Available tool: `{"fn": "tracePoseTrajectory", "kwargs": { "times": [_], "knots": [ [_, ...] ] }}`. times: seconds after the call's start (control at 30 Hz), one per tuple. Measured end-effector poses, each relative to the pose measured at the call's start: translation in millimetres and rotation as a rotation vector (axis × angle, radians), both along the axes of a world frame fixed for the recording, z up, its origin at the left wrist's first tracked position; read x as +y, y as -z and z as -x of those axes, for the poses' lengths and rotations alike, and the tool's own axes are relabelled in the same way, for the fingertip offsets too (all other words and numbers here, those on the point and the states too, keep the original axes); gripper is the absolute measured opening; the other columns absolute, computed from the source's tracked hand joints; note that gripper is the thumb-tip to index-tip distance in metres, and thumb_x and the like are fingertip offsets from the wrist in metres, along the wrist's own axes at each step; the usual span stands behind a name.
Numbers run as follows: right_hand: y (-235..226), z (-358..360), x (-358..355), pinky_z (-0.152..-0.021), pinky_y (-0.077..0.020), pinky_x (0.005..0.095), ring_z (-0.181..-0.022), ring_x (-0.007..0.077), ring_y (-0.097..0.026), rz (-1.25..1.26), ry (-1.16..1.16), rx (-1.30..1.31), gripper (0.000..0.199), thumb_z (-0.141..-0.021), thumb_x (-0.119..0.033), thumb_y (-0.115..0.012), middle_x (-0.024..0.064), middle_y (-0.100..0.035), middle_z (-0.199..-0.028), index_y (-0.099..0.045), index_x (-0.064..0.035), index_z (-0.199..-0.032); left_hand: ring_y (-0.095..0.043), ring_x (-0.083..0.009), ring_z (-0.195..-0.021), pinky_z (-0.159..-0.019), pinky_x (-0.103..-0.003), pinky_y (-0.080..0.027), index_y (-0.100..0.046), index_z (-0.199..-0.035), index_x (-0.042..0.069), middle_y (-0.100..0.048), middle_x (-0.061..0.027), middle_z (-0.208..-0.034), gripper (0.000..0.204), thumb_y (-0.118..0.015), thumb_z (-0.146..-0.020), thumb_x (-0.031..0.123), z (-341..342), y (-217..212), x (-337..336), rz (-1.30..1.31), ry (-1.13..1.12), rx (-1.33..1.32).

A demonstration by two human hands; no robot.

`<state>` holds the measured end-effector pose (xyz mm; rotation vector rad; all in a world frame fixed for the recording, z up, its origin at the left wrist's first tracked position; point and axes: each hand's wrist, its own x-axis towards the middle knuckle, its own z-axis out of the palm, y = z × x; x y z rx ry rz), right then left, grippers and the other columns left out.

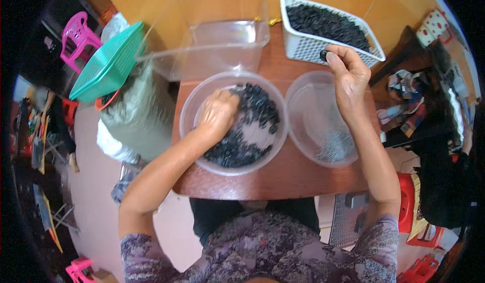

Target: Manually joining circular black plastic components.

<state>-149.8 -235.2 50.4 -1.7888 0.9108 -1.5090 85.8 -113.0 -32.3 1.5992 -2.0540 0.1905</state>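
Note:
My left hand (218, 115) reaches into a round clear plastic tub (188, 112), its fingers curled down among many small black parts (260, 106). Whether the fingertips hold one of these is hidden from me. Pinched between thumb and forefinger of my right hand (348, 73) is a small black round part (324, 55), raised by the near side of a white perforated basket (303, 48). That basket is filled with black pieces (328, 25). Below my right wrist stands a second round clear tub (303, 88), with a pile of thin silvery metal pieces (336, 145) at its near side.
The tubs and basket stand on a reddish-brown wooden table (222, 186). A large clear rectangular bin (222, 45) is at the far left. Left of the table, a green basket (108, 63) rests on a full sack (144, 111). A pink chair (78, 39) stands beyond.

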Motion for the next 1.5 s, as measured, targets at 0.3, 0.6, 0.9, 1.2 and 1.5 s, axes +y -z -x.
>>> {"fn": "tracePoseTrajectory", "kwargs": {
  "times": [0.3, 0.6, 0.9, 1.2, 1.5],
  "knots": [
    [-28, 12, -136, -0.075, -0.0470, 0.0379, -0.080, 0.0324, -0.062, 0.156, 0.366, 0.486, 0.020, -0.073, -0.016, -0.060, 0.0191, -0.064, -0.081, -0.066, -0.0021, -0.086, -0.052, -0.0351, -0.076, -0.066, -0.044, -0.043, -0.049, -0.073, 0.002, -0.055, -0.0170, -0.077, 0.012, -0.059, -0.065, 0.002, -3, -10, 7, -0.170, -0.017, -0.005],
    [-3, 24, -112, -0.073, -0.0471, 0.0338, -0.079, 0.0242, -0.063, 0.196, 0.263, 0.481, 0.022, -0.075, -0.017, -0.061, 0.0150, -0.066, -0.084, -0.066, -0.0023, -0.091, -0.054, -0.0354, -0.075, -0.069, -0.044, -0.043, -0.052, -0.079, 0.002, -0.055, -0.0175, -0.076, 0.018, -0.061, -0.064, 0.001, -9, -2, -7, -0.090, -0.029, 0.075],
    [16, 7, 34, -0.071, -0.0455, 0.0269, -0.080, 0.0152, -0.059, -0.023, -0.119, 0.237, 0.013, -0.077, -0.005, -0.060, 0.0071, -0.064, -0.084, -0.064, -0.0014, -0.089, -0.057, -0.0335, -0.074, -0.065, -0.041, -0.046, -0.057, -0.071, -0.001, -0.057, -0.0158, -0.075, 0.008, -0.062, -0.066, 0.003, -15, -19, 29, -0.275, -0.103, 0.149],
    [54, -44, 119, -0.069, -0.0438, 0.0206, -0.076, 0.0079, -0.055, -0.251, -0.476, 0.100, 0.012, -0.079, 0.000, -0.060, 0.0026, -0.060, -0.082, -0.062, 0.0008, -0.090, -0.056, -0.0124, -0.057, -0.050, -0.023, -0.049, -0.061, -0.088, -0.005, -0.060, -0.0101, -0.072, 0.009, -0.058, -0.081, 0.001, 27, -58, 68, -0.448, -0.219, 1.684],
    [55, -61, 136, -0.062, -0.0420, 0.0273, -0.067, 0.0148, -0.052, -0.352, -0.518, -0.012, 0.004, -0.075, -0.001, -0.060, 0.0060, -0.055, -0.071, -0.059, -0.0002, -0.079, -0.053, -0.0077, -0.060, -0.054, -0.020, -0.046, -0.059, -0.096, -0.005, -0.058, -0.0041, -0.073, 0.016, -0.057, -0.081, -0.001, 55, -58, 90, -0.256, -0.184, 1.572]
  ]
}}
